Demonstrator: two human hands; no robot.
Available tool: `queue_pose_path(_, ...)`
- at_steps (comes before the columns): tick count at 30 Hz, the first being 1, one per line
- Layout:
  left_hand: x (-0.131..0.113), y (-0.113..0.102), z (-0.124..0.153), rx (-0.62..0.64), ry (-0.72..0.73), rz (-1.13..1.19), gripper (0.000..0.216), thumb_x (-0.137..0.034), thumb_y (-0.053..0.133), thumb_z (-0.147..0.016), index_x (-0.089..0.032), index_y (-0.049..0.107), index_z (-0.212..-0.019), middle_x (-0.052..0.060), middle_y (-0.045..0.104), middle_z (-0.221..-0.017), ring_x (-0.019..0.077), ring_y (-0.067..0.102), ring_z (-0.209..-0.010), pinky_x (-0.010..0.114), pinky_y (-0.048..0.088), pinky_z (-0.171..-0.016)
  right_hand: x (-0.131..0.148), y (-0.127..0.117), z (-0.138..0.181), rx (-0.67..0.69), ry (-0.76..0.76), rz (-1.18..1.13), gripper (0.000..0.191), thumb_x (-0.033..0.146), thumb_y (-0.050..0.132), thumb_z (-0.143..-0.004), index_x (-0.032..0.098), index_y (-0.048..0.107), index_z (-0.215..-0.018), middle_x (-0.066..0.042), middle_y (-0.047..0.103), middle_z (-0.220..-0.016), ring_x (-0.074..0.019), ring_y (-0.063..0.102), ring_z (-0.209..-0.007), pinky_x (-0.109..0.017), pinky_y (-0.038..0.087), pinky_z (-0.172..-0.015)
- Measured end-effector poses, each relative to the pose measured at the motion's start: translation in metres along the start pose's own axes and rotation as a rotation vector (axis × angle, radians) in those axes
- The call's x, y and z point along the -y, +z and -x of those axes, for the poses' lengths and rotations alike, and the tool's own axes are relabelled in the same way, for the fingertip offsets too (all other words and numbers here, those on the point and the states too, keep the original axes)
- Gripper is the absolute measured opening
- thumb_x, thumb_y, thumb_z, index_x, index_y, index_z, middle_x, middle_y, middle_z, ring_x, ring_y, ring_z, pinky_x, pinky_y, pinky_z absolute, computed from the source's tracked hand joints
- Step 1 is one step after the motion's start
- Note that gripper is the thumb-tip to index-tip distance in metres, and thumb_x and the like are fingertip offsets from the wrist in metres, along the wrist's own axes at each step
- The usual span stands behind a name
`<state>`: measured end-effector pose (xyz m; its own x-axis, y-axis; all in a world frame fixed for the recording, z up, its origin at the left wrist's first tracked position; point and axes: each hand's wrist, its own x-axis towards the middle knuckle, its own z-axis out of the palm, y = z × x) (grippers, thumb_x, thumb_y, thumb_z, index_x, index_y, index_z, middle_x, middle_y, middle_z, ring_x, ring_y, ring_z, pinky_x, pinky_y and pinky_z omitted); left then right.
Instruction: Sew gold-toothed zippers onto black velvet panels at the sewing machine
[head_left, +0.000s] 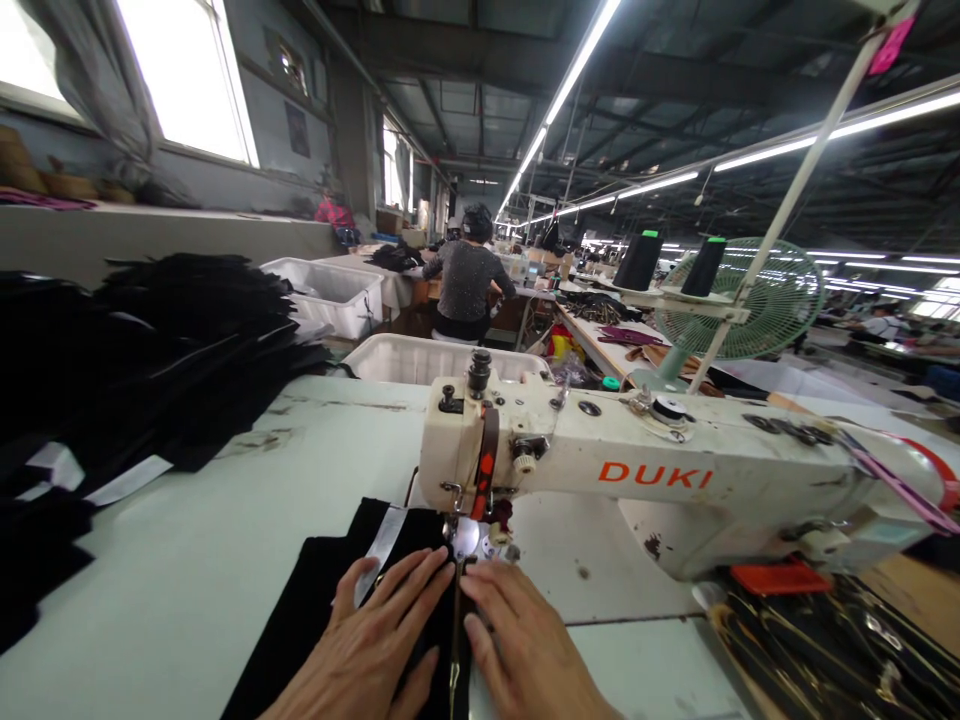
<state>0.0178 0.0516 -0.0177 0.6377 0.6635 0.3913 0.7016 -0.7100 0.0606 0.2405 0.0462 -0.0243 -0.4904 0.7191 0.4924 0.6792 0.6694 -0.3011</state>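
My left hand (382,635) lies on a piece of black fabric (289,610), its fingers stretched toward the needle area of a white sewing machine (555,470). A white strip (385,545) on the fabric runs under that hand. Between my hands lies a black zipper (454,670) with gold-coloured teeth, along the fabric's right edge. My right hand (517,635) rests with its fingers extended on the zipper's right side, fingertips just in front of the lit presser foot area. The needle itself is too small to make out.
Stacked black fabric pieces (172,350) cover the table's left. Several zippers (817,650) lie at the lower right. Behind the machine are a white bin (442,358), thread cones (639,262) and a green fan (776,300). A person (472,280) sits farther ahead, facing away.
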Motion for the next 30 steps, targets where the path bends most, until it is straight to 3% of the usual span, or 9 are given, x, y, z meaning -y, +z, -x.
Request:
queue_pose_path(2,-0.001,-0.002,0.000,-0.004,-0.014,-0.009,0.058,-0.022,0.055,-0.090,-0.022,0.042,-0.147,0.008,0.054,-0.144,0.0289,0.056,-0.126,0.048,0.037,-0.110,-0.001,-0.004,-0.008,0.027,0.048,0.017,0.036,0.014,0.048,-0.095,0.016,0.057,-0.129,-0.011,0.065,-0.124,-0.0252,0.062,-0.113,-0.040,0.054,-0.099)
queue_pose_path(6,-0.001,-0.005,-0.001,-0.048,0.027,-0.034,0.057,-0.023,0.056,-0.089,-0.021,0.044,-0.145,0.009,0.058,-0.139,0.0275,0.058,-0.123,0.044,0.038,-0.109,-0.004,-0.003,-0.015,0.068,0.003,0.060,0.038,0.013,0.054,-0.093,0.016,0.057,-0.131,-0.009,0.064,-0.123,-0.0262,0.061,-0.110,-0.042,0.053,-0.099)
queue_pose_path(14,0.007,-0.003,-0.007,-0.120,0.096,-0.134,0.058,-0.023,0.058,-0.086,-0.015,0.045,-0.142,0.009,0.062,-0.136,0.0263,0.061,-0.119,0.039,0.049,-0.102,-0.017,0.012,-0.027,-0.144,-0.189,0.349,0.025,0.028,0.059,-0.098,0.014,0.062,-0.119,-0.006,0.070,-0.114,-0.0229,0.063,-0.104,-0.037,0.048,-0.101)
queue_pose_path(19,0.013,-0.002,-0.011,-0.076,0.098,-0.121,0.062,-0.022,0.060,-0.082,-0.019,0.047,-0.142,0.008,0.059,-0.139,0.0289,0.059,-0.123,0.043,0.051,-0.102,-0.026,0.020,-0.032,-0.183,-0.229,0.391,0.024,0.030,0.060,-0.098,0.015,0.063,-0.117,-0.006,0.071,-0.109,-0.0221,0.065,-0.100,-0.036,0.048,-0.097)
queue_pose_path(24,0.016,0.000,-0.015,-0.037,0.057,-0.120,0.061,-0.019,0.057,-0.085,-0.019,0.045,-0.145,0.011,0.056,-0.141,0.0318,0.056,-0.126,0.055,0.049,-0.102,-0.031,0.029,-0.031,-0.197,-0.159,0.406,0.025,0.027,0.062,-0.097,0.015,0.063,-0.118,-0.009,0.072,-0.107,-0.0260,0.066,-0.101,-0.042,0.049,-0.097)
queue_pose_path(30,0.011,-0.003,-0.020,0.035,0.068,-0.136,0.051,-0.024,0.055,-0.090,-0.015,0.051,-0.140,0.013,0.058,-0.139,0.0337,0.059,-0.124,0.061,0.052,-0.097,-0.029,0.020,-0.026,-0.162,-0.156,0.255,0.024,0.020,0.055,-0.099,0.018,0.063,-0.122,-0.007,0.071,-0.108,-0.0246,0.068,-0.095,-0.036,0.057,-0.086)
